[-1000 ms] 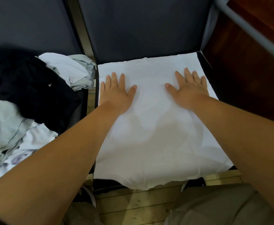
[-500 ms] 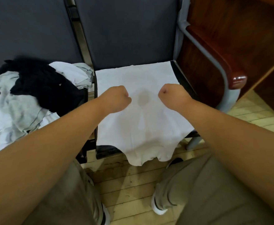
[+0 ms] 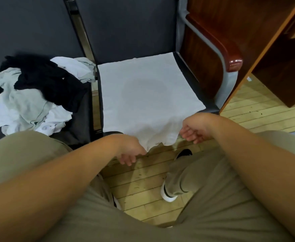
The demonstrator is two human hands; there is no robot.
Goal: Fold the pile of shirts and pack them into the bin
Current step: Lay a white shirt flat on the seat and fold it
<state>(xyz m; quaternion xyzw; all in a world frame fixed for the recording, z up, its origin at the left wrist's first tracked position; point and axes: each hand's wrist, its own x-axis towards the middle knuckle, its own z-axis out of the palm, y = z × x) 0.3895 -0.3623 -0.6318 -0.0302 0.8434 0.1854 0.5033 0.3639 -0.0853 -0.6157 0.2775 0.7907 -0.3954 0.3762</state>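
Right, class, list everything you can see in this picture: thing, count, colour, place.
white shirt: 1, white, spread on right chair's seat, near hem hanging off front
pile of shirts: 1, white, grey, black, on left chair's seat
chairs: 2, dark, side by side
armrest: 1, red-brown, right of white shirt
cabinet: 1, brown wood, far right
floor: pale planks
trousers: khaki, foreground
shoe: 1 clearly, black and white
left hand: at hanging hem, fingers curled, grip unclear
right hand: at hem's right corner, grip unclear

Dim soft indoor light, armrest (image 3: 234,62) glare, wide-angle edge distortion
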